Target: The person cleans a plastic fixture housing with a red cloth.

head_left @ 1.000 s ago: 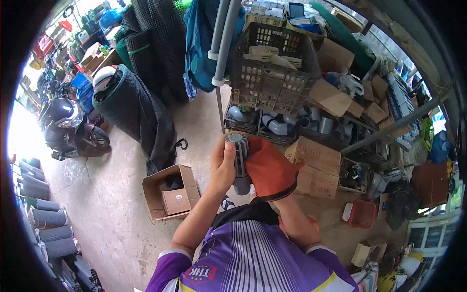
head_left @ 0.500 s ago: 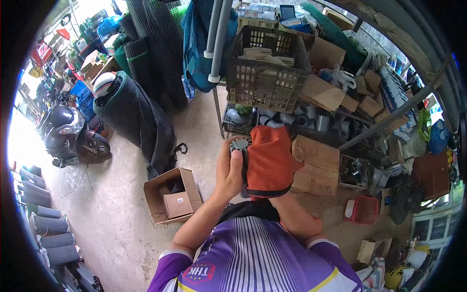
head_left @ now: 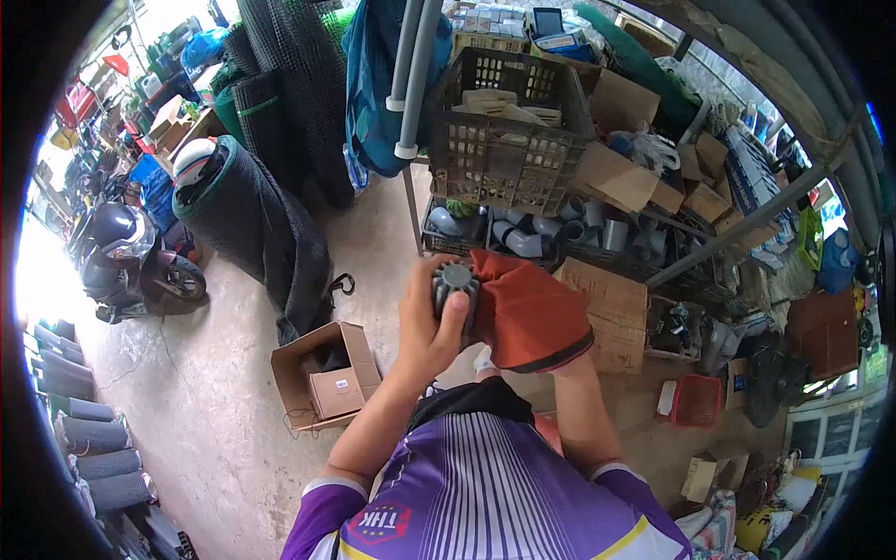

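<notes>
So the left hand (head_left: 425, 322) has the grey part (head_left: 455, 277) wrapped up, thumb pressed along its near side, with the ribbed round end showing at the top. The part is held up between the two hands, in front of the shirt (head_left: 476, 476), off the floor. The right hand is stuffed inside the red cloth (head_left: 532, 317), dark hem round the wrist, and I honestly can't tell if it's spread or pinching in there. What's new: half a second ago the cloth stood more upright in front of the wrist; now it slants out to the right, and more of the part's round end faces the camera. My read is the cloth has just shifted round the part's side while the left hand does the steadying. Further out there's a box (head_left: 292, 373) with a smaller carton inside, a taped carton (head_left: 611, 327) just past the cloth, then the crate (head_left: 499, 159) above a bunch of pipe fittings (head_left: 523, 243). Hard to make out: the part's lower end is lost behind hand and cloth, the far fingers are mostly hidden, and the far left past the motorbike (head_left: 131, 257) is blown out.
</notes>
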### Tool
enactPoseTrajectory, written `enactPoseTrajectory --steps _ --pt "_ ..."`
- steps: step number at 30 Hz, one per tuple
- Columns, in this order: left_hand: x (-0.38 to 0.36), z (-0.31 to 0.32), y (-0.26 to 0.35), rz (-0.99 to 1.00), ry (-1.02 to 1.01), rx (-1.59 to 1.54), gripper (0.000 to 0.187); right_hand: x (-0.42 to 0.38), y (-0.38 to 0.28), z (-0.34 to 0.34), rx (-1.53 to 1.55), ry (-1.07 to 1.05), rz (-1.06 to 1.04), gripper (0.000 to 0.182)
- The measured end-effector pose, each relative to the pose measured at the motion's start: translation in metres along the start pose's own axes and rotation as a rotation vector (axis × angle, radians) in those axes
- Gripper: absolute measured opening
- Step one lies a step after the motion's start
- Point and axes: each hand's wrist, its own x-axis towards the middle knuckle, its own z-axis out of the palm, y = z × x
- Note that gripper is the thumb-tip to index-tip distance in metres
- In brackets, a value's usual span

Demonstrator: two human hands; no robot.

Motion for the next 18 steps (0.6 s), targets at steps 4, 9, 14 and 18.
enactPoseTrajectory --steps 4,9,14,18 --pt "-0.004 0.011 0.005 -0.009 0.004 -0.008 0.043 0.01 -0.008 0.006 -0.199 0.065 0.062 0.038" --pt "0.0 0.009 0.002 0.022 -0.04 0.011 0.046 0.006 -0.013 0.013 -0.264 -0.153 0.333 0.051" --pt "0.002 0.007 0.004 0.031 -0.017 0.045 0.05 -0.001 -0.019 0.025 -0.022 -0.105 0.484 0.055" --pt "0.005 0.003 0.0 0.05 -0.012 0.081 0.049 -0.009 -0.005 0.038 -0.013 0.075 0.191 0.052"
